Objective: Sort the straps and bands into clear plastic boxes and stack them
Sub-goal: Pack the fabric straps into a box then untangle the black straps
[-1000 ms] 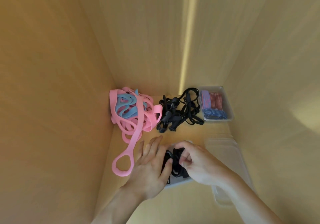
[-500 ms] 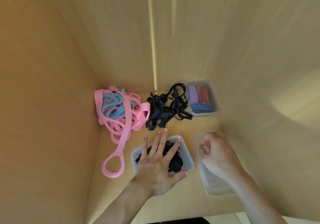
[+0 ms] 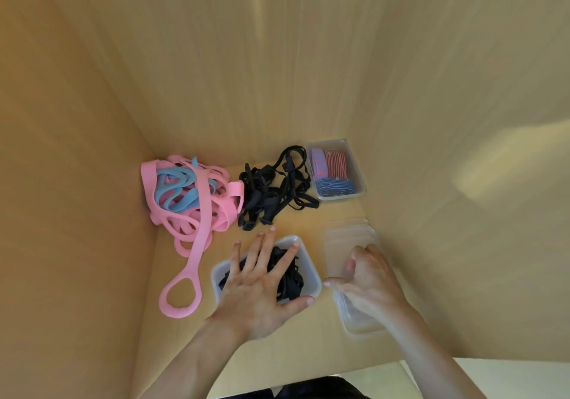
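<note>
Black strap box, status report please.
Left hand flat on black straps in near box. Right hand on clear lids, grip unclear. Loose strap pile unsorted.

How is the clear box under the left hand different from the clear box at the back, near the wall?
The near box holds loose black straps in a tangle; the back box holds striped red and blue bands, folded neatly. The left hand lies flat over the near box with spread fingers; nothing touches the back box. Both are clear plastic, rectangular and without lids.
</note>
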### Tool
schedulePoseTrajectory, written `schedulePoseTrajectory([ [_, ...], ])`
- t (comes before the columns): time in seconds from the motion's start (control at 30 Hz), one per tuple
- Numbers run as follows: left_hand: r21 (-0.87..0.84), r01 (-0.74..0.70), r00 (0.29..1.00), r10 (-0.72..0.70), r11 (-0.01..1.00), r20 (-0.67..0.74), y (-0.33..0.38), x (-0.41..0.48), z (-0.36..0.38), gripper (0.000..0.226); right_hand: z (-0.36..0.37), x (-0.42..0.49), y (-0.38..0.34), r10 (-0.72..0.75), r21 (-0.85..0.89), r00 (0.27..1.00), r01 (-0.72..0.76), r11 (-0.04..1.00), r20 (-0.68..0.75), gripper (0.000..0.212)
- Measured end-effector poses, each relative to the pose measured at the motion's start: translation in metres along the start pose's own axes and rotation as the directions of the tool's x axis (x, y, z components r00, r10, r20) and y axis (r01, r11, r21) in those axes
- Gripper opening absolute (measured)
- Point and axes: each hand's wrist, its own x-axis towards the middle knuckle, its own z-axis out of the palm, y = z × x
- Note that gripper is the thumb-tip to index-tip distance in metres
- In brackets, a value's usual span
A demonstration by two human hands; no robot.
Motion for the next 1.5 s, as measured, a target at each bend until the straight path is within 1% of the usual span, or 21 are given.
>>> schedulePoseTrajectory([
  [0.13,0.000,0.004,1.000,-0.004,1.000,0.021,-0.003,0.002,-0.001,0.094,0.002,-0.006,-0.006,-0.006,0.009,0.993,0.007,1.000,-0.115,0.025],
  [0.2,-0.006,0.007,1.000,-0.007,1.000,0.028,-0.005,0.002,-0.001,0.095,-0.001,-0.011,-0.013,-0.056,-0.028,0.975,0.052,0.998,-0.216,0.015],
  [0.27,-0.021,0.009,0.999,-0.008,1.000,0.037,-0.006,0.003,-0.002,0.094,-0.007,-0.016,-0.019,-0.131,-0.063,0.939,0.116,0.991,-0.318,0.012],
  [0.33,-0.046,0.007,0.999,-0.005,0.999,0.042,-0.008,0.003,-0.004,0.092,-0.014,-0.020,-0.023,-0.215,-0.069,0.884,0.206,0.976,-0.415,0.015],
  [0.43,-0.140,0.005,1.000,-0.005,0.990,0.001,-0.009,0.002,-0.008,0.087,-0.023,-0.024,-0.026,-0.393,-0.099,0.737,0.410,0.907,-0.551,0.021],
  [0.5,-0.224,-0.001,0.999,-0.009,0.974,-0.047,-0.010,0.000,-0.012,0.083,-0.027,-0.026,-0.029,-0.494,-0.119,0.652,0.530,0.839,-0.576,0.021],
  [0.57,-0.313,-0.010,0.994,-0.026,0.950,-0.109,-0.012,-0.003,-0.018,0.082,-0.030,-0.028,-0.032,-0.559,-0.117,0.592,0.619,0.776,-0.581,0.021],
  [0.63,-0.445,-0.009,0.980,-0.079,0.895,-0.180,-0.012,-0.008,-0.027,0.078,-0.033,-0.028,-0.038,-0.597,-0.095,0.547,0.686,0.721,-0.587,0.018],
  [0.7,-0.595,-0.023,0.940,-0.186,0.804,-0.287,-0.012,-0.014,-0.037,0.073,-0.034,-0.029,-0.046,-0.619,-0.057,0.526,0.733,0.677,-0.583,0.014],
  [0.77,-0.703,-0.035,0.883,-0.308,0.711,-0.355,-0.015,-0.020,-0.048,0.069,-0.036,-0.028,-0.054,-0.636,-0.005,0.533,0.764,0.645,-0.558,0.013],
  [0.8,-0.735,-0.045,0.869,-0.336,0.677,-0.363,-0.017,-0.024,-0.053,0.062,-0.037,-0.028,-0.058,-0.645,0.030,0.538,0.780,0.625,-0.543,0.013],
  [0.9,-0.777,-0.050,0.871,-0.353,0.628,-0.342,-0.022,-0.032,-0.066,0.011,-0.037,-0.023,-0.070,-0.664,0.129,0.541,0.816,0.564,-0.516,0.013],
  [0.97,-0.853,-0.015,0.847,-0.447,0.522,-0.288,-0.026,-0.038,-0.068,0.015,-0.032,-0.017,-0.077,-0.636,0.159,0.555,0.806,0.570,-0.535,0.010],
  [1.07,-0.956,0.025,0.810,-0.567,0.292,-0.151,-0.034,-0.047,-0.063,0.019,-0.018,-0.002,-0.081,-0.519,0.240,0.653,0.720,0.651,-0.551,0.014],
  [1.17,-0.982,0.097,0.766,-0.642,0.163,-0.031,-0.038,-0.053,-0.050,0.018,-0.002,0.013,-0.082,-0.405,0.430,0.798,0.588,0.685,-0.446,0.024],
  [1.23,-0.990,0.118,0.721,-0.692,0.075,0.034,-0.039,-0.055,-0.042,0.005,0.009,0.020,-0.082,-0.381,0.488,0.849,0.523,0.699,-0.365,0.028],
  [1.27,-0.986,0.148,0.701,-0.711,0.077,0.049,-0.041,-0.056,-0.037,0.008,0.014,0.023,-0.083,-0.383,0.482,0.861,0.506,0.715,-0.335,0.029],
  [1.3,-0.974,0.196,0.695,-0.717,0.112,0.057,-0.042,-0.056,-0.032,0.021,0.018,0.026,-0.084,-0.386,0.460,0.869,0.492,0.739,-0.309,0.029],
  [1.37,-0.936,0.273,0.720,-0.693,0.224,0.044,-0.045,-0.057,-0.025,0.046,0.026,0.030,-0.085,-0.375,0.403,0.886,0.459,0.792,-0.273,0.026],
  [1.4,-0.911,0.295,0.737,-0.675,0.289,0.025,-0.044,-0.058,-0.023,0.052,0.029,0.031,-0.085,-0.362,0.380,0.894,0.441,0.813,-0.263,0.023],
  [1.5,-0.808,0.364,0.755,-0.655,0.463,-0.035,-0.041,-0.057,-0.019,0.053,0.032,0.032,-0.082,-0.334,0.301,0.907,0.404,0.864,-0.258,0.017],
])
